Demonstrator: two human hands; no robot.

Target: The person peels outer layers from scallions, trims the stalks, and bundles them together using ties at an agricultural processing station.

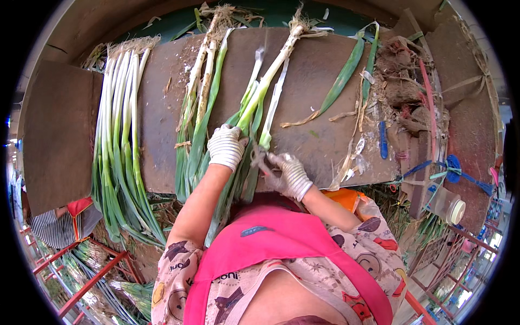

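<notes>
My left hand (226, 147), in a striped knit glove, is closed around the green leaves of a large leek or Welsh onion (271, 73), whose roots point away from me. Beside it my right hand (287, 172), gloved too, grips a dark tool (258, 156) that looks like scissors; its blades are blurred. A pale peeled strip (278, 101) hangs down near the tool. Left of my hands lie a few untrimmed stalks (203, 77) with dry husks. Farther left, a row of cleaned white stalks (124, 89) rests with its leaves hanging over the near edge.
Torn green leaves (345, 81) and dry scraps lie on the brown work board (313, 142). A blue-handled cutter (382, 139) lies to the right, near cloth and strings. A plastic jar (449, 208) is tied at the right edge. Another person's striped clothing (55, 229) shows at lower left.
</notes>
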